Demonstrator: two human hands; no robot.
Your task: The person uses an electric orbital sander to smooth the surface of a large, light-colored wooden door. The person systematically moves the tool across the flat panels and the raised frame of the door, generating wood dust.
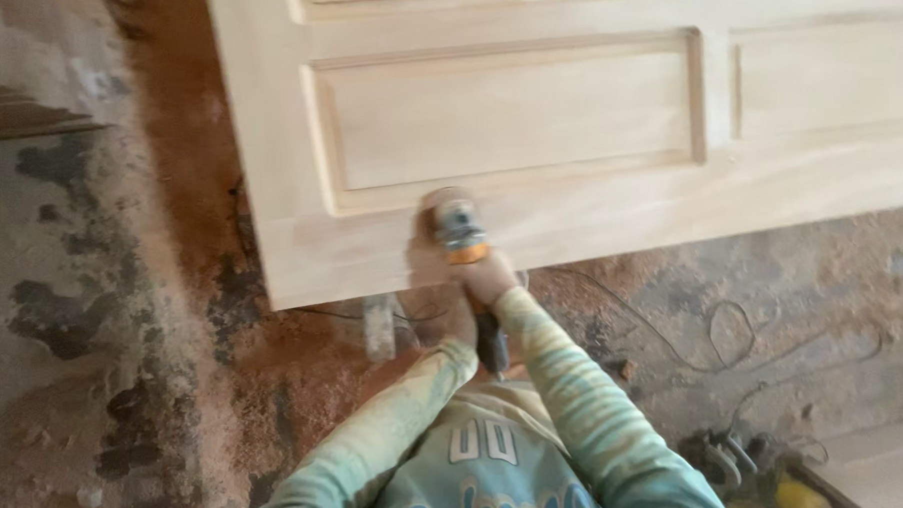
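A pale unfinished wooden door (536,117) with raised panels lies flat across the top of the view. On its near rail sits a handheld power sander (457,229) with a grey head and an orange band. My right hand (488,275) grips the sander's body just behind the band. My left hand (432,288) is blurred and is closed on the tool's left side. The tool's dark rear handle (490,346) points back toward my chest. Both arms are in striped light-green sleeves.
Reddish sawdust covers the rough floor (170,304) to the left and below the door. A thin cable (714,338) loops over the ground at the right. A box of tools with yellow parts (778,491) stands at the bottom right. A small wooden support (377,327) shows under the door's edge.
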